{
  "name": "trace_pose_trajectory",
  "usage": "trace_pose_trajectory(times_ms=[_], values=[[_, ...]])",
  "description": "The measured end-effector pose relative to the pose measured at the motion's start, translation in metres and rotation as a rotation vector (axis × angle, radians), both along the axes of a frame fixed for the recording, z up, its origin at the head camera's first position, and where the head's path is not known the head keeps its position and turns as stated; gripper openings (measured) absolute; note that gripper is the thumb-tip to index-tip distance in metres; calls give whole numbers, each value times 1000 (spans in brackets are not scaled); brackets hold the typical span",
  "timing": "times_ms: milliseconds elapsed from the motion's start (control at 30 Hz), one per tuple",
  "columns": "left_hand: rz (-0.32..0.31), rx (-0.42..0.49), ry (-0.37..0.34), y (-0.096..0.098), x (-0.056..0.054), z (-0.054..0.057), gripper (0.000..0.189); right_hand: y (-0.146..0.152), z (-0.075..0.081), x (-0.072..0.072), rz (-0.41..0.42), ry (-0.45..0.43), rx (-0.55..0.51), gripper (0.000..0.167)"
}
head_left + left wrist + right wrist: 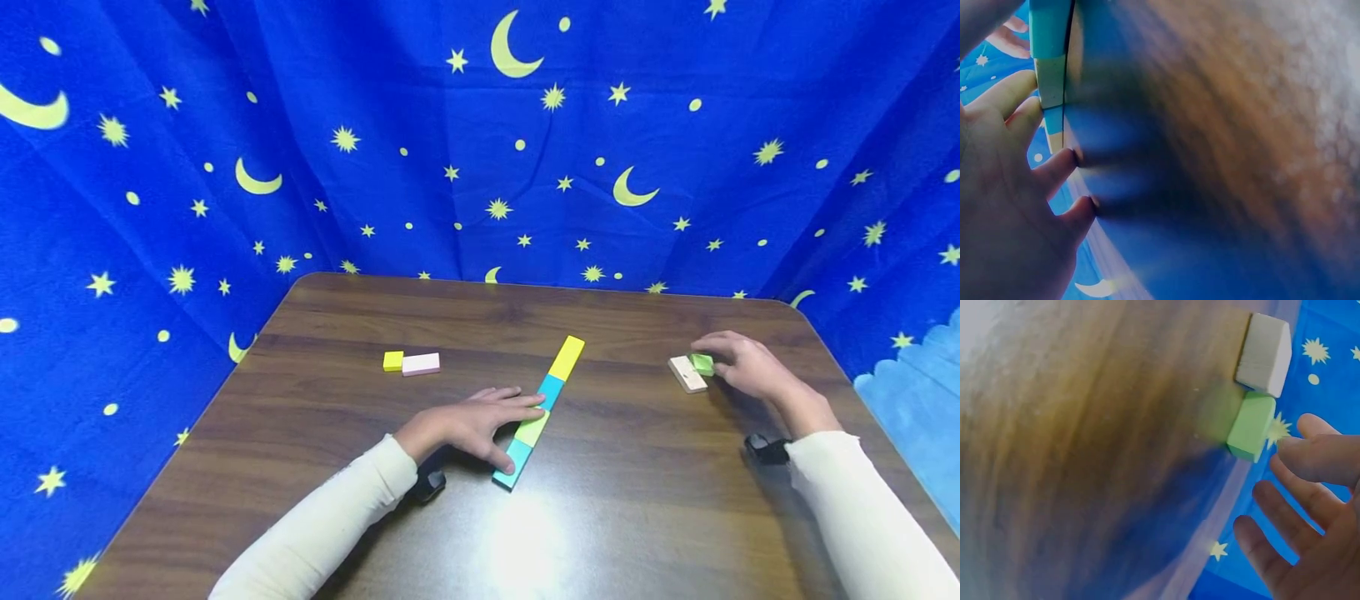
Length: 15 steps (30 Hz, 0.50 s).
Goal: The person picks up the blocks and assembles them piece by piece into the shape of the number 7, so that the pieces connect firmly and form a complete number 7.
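A slanting row of blocks lies end to end on the table: a yellow block farthest, then a blue block, a yellow-green block and a teal block nearest. My left hand rests along the row's left side with spread fingers, its thumb at the teal block and fingertips by the blue and yellow-green ones. On the right, my right hand is beside a small green block, which touches a cream block. In the right wrist view its loosely bent fingers stand apart from the green block.
Left of the row, a small yellow block touches a pale pink block. The brown wooden table reaches back to a blue curtain with moons and stars. Light glares off the tabletop near the front.
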<state>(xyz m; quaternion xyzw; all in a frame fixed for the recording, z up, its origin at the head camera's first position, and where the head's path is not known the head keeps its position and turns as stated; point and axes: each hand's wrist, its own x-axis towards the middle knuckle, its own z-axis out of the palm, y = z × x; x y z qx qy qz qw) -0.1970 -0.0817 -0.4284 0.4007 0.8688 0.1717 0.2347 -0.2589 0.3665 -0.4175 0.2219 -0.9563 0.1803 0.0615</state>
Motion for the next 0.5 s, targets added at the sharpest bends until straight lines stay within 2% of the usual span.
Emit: trace_pose_trajectory(times_ms=[267, 500], values=[[6, -1, -3, 1, 0, 0, 86, 3, -15, -3, -21, -20, 1, 34], [18, -14, -9, 1, 1, 1, 86, 5, -18, -5, -52, -60, 17, 35]])
